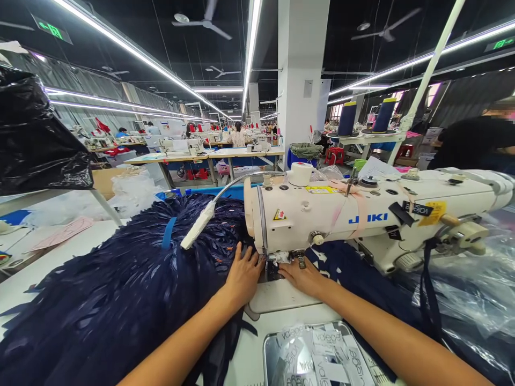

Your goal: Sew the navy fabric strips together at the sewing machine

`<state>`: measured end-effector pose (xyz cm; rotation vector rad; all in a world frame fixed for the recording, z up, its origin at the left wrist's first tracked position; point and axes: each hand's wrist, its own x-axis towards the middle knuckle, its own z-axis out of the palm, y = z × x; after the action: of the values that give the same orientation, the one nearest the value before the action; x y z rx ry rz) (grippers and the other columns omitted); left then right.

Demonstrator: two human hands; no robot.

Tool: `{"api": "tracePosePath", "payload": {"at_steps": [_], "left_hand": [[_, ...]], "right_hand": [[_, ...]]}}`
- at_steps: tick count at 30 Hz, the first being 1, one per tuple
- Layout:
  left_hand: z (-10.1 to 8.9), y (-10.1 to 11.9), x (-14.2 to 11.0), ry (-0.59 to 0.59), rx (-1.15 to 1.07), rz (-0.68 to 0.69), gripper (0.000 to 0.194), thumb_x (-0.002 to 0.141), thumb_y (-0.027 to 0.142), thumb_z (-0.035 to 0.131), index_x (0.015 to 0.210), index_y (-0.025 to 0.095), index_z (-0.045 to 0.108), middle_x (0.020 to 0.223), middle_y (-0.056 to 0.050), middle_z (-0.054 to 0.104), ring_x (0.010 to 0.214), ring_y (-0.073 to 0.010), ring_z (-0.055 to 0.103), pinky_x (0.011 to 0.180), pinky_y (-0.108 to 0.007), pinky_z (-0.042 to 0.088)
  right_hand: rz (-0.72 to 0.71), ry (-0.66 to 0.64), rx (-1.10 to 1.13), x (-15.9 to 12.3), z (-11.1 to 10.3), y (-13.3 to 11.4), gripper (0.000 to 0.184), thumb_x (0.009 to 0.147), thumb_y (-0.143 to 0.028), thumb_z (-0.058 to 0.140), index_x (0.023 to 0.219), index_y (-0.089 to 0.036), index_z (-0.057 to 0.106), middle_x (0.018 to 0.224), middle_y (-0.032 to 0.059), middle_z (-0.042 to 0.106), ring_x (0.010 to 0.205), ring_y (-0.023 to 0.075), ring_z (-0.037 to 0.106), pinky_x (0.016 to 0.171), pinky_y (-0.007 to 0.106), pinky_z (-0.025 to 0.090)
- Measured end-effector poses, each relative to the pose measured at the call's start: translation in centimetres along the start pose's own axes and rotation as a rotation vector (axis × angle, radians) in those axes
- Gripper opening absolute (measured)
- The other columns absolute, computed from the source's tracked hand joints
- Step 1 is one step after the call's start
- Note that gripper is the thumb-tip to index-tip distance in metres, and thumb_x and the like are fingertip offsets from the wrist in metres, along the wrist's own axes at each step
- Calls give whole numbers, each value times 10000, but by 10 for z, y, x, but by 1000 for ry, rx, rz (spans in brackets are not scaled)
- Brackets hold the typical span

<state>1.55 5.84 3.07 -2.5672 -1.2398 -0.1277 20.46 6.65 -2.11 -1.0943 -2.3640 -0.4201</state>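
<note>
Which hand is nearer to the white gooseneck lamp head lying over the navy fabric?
Left. The left hand rests flat on the navy fabric just right of and below the lamp head; the right hand lies beyond the needle, farther right.

Long fluorescent light strips (132,51) are glowing along a dark ceiling where fans (203,21) are hanging, as a white square pillar (301,75) is rising through the middle of a large workshop hall. Rows of pale worktables (209,154) are stretching into the distance, with seated workers (238,134) filling the far benches and grey curtains (80,86) lining the left wall.
</note>
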Motion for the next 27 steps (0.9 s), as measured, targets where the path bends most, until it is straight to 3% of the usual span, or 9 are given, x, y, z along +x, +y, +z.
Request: {"api": "tracePosePath", "payload": {"at_steps": [12, 17, 21, 27], "left_hand": [[-1, -1, 6, -28, -3, -1, 408, 750, 8, 429, 1093, 145, 601, 1141, -151, 573, 1128, -340, 437, 1001, -648, 151], [-2, -4, 12, -89, -33, -6, 372, 763, 24, 441, 1067, 157, 611, 1113, -129, 592, 1076, -317, 479, 989, -671, 141], [-2, -5, 15, -93, -56, 1, 368, 765, 36, 456, 1074, 167, 607, 1105, -120, 600, 1078, -315, 480, 989, -678, 130], [3, -8, 17, -50, -81, 3, 310, 774, 42, 460, 1008, 156, 629, 1041, -115, 621, 1060, -308, 496, 1002, -655, 139]], "right_hand": [[84, -75, -26, -4, 7, -5, 217, 891, -244, 452, 961, -182, 648, 820, 74, 685, 775, 233, 620, 725, 338, 487], [142, -73, -126, -5, 8, -10, 210, 892, -254, 464, 940, -189, 659, 738, 71, 675, 653, 217, 618, 640, 325, 503], [88, -60, -148, -6, 7, -10, 278, 923, -253, 392, 931, -187, 662, 776, 90, 684, 665, 224, 617, 629, 349, 517], [93, -202, -99, -1, 1, -10, 309, 926, -200, 361, 927, -183, 670, 768, 94, 674, 681, 236, 615, 633, 379, 514]]}}
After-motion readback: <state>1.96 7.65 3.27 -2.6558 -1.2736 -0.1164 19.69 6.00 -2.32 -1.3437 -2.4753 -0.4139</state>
